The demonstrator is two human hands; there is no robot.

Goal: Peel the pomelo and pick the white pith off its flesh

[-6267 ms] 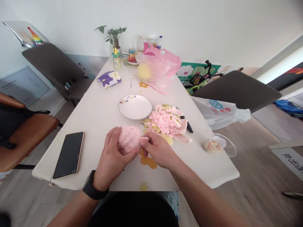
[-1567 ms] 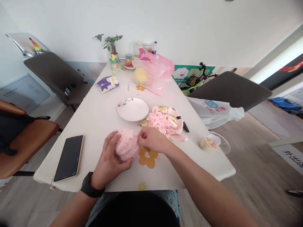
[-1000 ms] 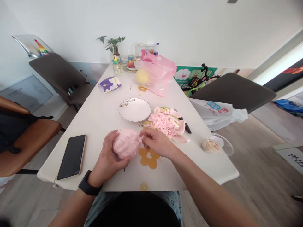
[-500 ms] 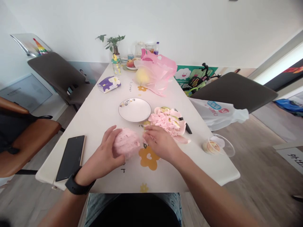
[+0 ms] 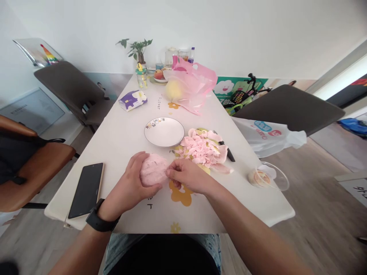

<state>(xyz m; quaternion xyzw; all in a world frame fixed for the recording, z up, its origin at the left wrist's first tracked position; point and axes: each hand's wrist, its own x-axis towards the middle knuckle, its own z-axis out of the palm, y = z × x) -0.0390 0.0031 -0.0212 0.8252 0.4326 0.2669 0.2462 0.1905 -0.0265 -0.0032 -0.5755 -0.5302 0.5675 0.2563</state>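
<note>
A peeled pomelo, round and pale pink with shreds of pith on it, is held just above or on the near part of the table. My left hand is wrapped round its left side, thumb in front. At its right edge my right hand pinches the pith with thumb and forefinger; the bit between the fingertips is mostly hidden. Beyond my right hand lies a heap of pomelo peel, pink inside and yellow-green outside. A white plate with a cartoon rim stands behind the pomelo.
A black-handled knife lies partly under the peel. A phone is at the left edge, a clear plastic tub at the right. Farther back are a tissue pack and a pink bag with a yellow fruit. Chairs flank the table.
Over the last seconds my right hand pinches at the pomelo, moves off towards the peel half a second ago, and is back at its right edge. The pomelo has turned slightly in my left hand.
</note>
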